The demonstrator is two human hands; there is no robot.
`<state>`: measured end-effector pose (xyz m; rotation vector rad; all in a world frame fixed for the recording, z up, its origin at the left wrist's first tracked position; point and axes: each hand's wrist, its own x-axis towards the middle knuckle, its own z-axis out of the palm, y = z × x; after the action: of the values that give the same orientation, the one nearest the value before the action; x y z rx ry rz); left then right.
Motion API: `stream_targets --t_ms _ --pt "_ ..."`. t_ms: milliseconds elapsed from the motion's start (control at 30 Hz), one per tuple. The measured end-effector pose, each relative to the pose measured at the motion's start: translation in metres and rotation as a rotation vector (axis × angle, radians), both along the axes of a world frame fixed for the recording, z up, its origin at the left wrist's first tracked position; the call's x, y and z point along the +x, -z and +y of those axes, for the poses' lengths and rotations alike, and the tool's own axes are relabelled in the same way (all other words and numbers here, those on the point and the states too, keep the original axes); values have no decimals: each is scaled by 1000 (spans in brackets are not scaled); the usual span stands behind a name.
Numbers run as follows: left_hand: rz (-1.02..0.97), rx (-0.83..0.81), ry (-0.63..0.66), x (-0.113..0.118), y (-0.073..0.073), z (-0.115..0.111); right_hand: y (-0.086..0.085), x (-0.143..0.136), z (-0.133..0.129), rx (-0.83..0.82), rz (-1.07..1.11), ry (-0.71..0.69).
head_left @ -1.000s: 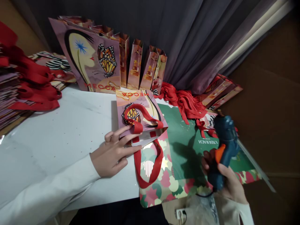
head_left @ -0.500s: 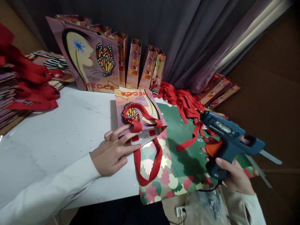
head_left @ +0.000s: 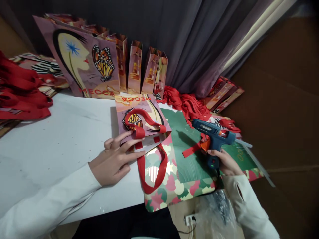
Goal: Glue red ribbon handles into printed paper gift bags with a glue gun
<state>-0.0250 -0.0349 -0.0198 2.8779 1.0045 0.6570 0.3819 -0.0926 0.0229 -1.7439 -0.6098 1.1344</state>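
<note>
My left hand (head_left: 113,161) lies with spread fingers on the open edge of a small printed paper bag (head_left: 137,116), its fingertips by the red ribbon handle. The bag lies flat with its mouth towards me. One red ribbon loop (head_left: 161,172) hangs from the mouth over a patterned mat; another (head_left: 147,118) rests on the bag's face. At the right, my right hand (head_left: 225,161) is wrapped round the grip of a blue glue gun (head_left: 214,136), whose nozzle points left over the green mat. A loose red ribbon strip (head_left: 191,150) lies below the gun.
Upright printed bags (head_left: 102,66) stand along the back by a grey curtain (head_left: 174,43). Red ribbons (head_left: 189,104) are heaped behind the green mat (head_left: 184,132). More ribbons (head_left: 22,89) lie on stacked bags at the left. A socket (head_left: 189,220) shows below the table.
My right hand has moved the glue gun away from me and lower over the mat. The view has shifted slightly right. My left hand stays on the bag.
</note>
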Motion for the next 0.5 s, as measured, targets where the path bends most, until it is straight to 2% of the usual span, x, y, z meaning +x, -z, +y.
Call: stream_targets --t_ms 133,233,367,500 --pt "-14 -11 0 0 1 0 6 41 7 45 -173 184" --pt "-25 6 2 0 2 0 2 57 5 63 -135 156" --pt "-34 -12 5 -1 3 1 -2 47 7 -3 -73 -12" --pt "-35 -2 4 -1 4 2 2 29 24 -44 -103 -49"
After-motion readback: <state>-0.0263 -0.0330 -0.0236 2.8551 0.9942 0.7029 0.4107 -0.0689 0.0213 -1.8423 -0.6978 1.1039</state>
